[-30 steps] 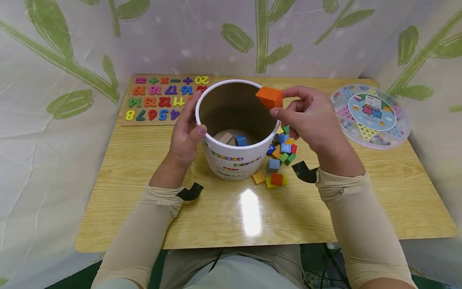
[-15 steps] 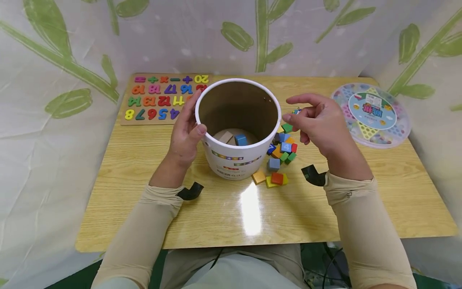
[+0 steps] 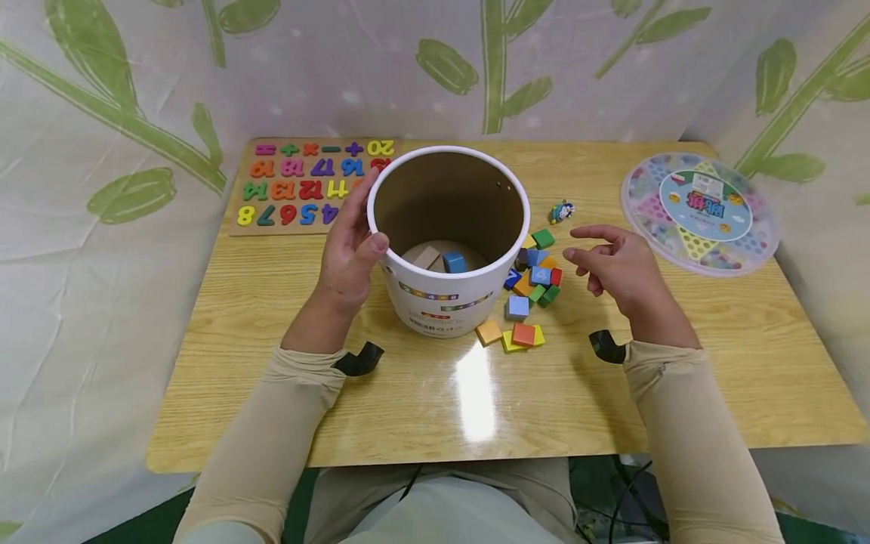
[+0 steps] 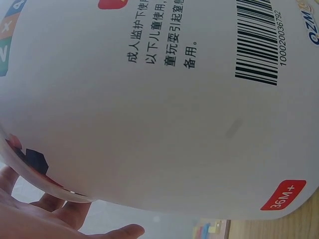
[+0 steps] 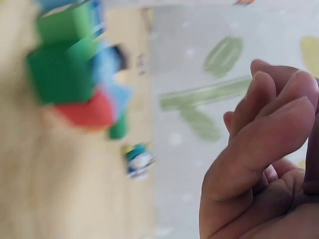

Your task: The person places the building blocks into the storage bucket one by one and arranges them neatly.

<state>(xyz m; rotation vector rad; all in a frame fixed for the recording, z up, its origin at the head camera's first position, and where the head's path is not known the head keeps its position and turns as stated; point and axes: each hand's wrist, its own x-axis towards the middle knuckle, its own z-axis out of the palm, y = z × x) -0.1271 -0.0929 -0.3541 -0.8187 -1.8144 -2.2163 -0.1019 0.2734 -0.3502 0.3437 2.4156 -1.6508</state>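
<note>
My left hand (image 3: pixel 350 261) holds the left side of a white bucket (image 3: pixel 435 306), its thumb by the rim and its fingers along the outer wall. Printed text and a barcode fill the bucket's side in the left wrist view. Inside, a beige block (image 3: pixel 426 258) and a blue block (image 3: pixel 454 262) lie on the bottom; the near wall hides part of it. My right hand (image 3: pixel 615 264) hovers to the right of a pile of colored blocks (image 3: pixel 540 276), fingers loosely bent and holding nothing. In the right wrist view, a green block (image 5: pixel 60 74) is blurred.
A wooden number puzzle board (image 3: pixel 234 215) lies at the back left, partly behind the bucket. A small colorful figurine (image 3: pixel 562 211) stands beyond the pile. A round clear game case (image 3: pixel 703 215) lies at the back right. Several blocks, one red (image 3: pixel 523 334), lie nearer the front.
My right hand let go of an orange block over the bucket, which is now out of sight. The hand then moved right and toward me. My left hand stayed on the bucket.
</note>
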